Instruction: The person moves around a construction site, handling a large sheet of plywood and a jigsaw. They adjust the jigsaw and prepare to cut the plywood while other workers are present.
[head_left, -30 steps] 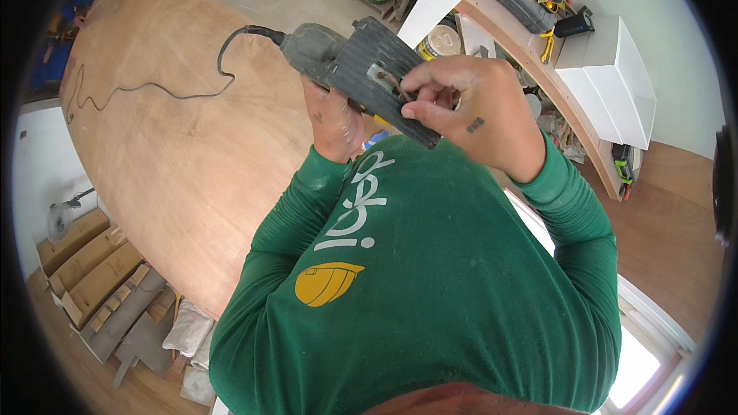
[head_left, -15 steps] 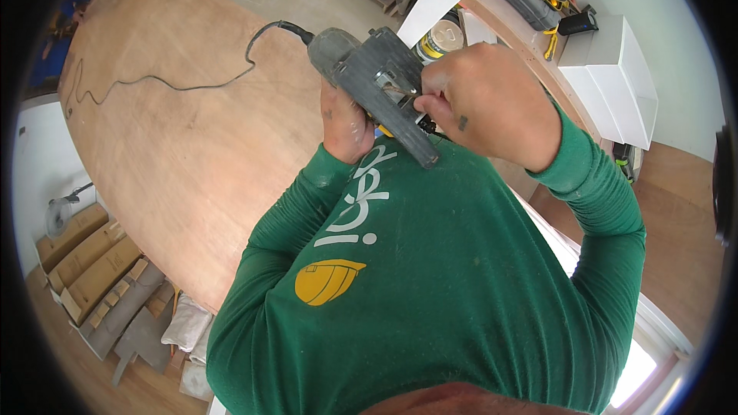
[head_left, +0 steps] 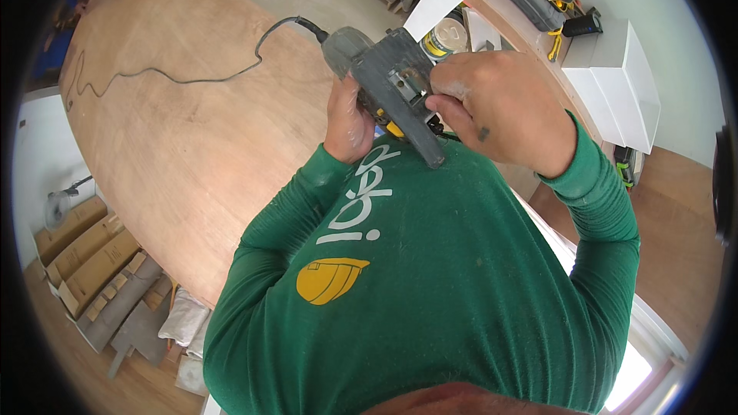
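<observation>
Firmly, the left hand point(head_left: 350, 124) grips the power tool point(head_left: 396, 69) from beneath, its fingers mostly hidden behind the body. The right hand point(head_left: 503, 111) has its fingers curled in at the tool's right edge; whether they pinch anything cannot be told, since the knuckles block the view.

The tool is held up before the person's chest, tilted, its dark flat base plate facing the camera, with a slot near the middle and a yellow part below. Its black cord point(head_left: 188, 81) trails across the wooden tabletop point(head_left: 184, 161). Beyond the right hand stands a lidded bucket point(head_left: 446, 37).
</observation>
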Tool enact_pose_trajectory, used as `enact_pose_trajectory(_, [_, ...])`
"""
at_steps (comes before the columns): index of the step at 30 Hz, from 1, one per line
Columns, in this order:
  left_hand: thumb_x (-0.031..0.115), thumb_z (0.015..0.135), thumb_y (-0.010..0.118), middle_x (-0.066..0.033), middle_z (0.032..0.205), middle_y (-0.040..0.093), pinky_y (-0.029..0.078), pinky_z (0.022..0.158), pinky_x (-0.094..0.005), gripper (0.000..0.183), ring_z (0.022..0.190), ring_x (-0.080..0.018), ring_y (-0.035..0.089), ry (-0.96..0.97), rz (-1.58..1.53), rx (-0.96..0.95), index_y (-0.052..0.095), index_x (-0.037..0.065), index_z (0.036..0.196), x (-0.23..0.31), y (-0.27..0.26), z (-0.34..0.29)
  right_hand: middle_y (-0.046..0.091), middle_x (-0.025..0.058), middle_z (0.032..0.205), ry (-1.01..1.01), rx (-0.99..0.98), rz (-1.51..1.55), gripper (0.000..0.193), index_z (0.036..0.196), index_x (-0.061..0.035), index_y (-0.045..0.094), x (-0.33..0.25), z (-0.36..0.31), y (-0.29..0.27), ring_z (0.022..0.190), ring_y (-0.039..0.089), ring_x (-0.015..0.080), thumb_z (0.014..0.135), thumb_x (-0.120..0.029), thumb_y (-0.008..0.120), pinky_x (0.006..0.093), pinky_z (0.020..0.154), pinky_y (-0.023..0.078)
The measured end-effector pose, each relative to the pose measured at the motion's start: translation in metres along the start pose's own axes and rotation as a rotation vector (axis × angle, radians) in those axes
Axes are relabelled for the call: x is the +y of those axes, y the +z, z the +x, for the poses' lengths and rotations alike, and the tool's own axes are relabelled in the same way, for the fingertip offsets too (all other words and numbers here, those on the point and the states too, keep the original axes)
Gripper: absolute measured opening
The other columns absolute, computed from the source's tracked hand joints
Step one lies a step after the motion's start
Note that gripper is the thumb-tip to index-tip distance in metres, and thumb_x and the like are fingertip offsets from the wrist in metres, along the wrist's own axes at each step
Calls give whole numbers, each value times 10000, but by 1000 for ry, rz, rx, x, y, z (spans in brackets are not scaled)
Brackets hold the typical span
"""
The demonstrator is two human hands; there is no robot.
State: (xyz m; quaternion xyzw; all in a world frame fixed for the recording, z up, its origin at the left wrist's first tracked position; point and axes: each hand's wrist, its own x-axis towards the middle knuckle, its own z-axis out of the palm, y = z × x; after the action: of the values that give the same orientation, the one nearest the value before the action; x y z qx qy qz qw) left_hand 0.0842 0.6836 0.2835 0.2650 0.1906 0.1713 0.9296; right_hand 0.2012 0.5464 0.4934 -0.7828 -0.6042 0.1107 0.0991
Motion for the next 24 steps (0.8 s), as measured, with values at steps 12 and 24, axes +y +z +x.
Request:
enact_pose_trajectory(12, [93, 956, 595, -110, 1340, 596, 489, 1049, -388, 543, 1215, -222, 607, -57, 125, -150, 408, 38, 1462, 11, 7, -13, 684, 156, 716, -14, -2, 22, 100, 797, -51, 737, -3, -6, 19, 666, 686, 365, 815, -148, 719, 475, 597, 539])
enact_pose_trajectory(24, [122, 914, 633, -131, 1368, 565, 471, 1075, -401, 645, 1245, -237, 582, -55, 130, -137, 361, 24, 1491, 12, 8, -14, 679, 182, 744, -1, 89, 92, 86, 831, -27, 716, 1, -11, 20, 690, 675, 395, 814, -112, 722, 494, 625, 539])
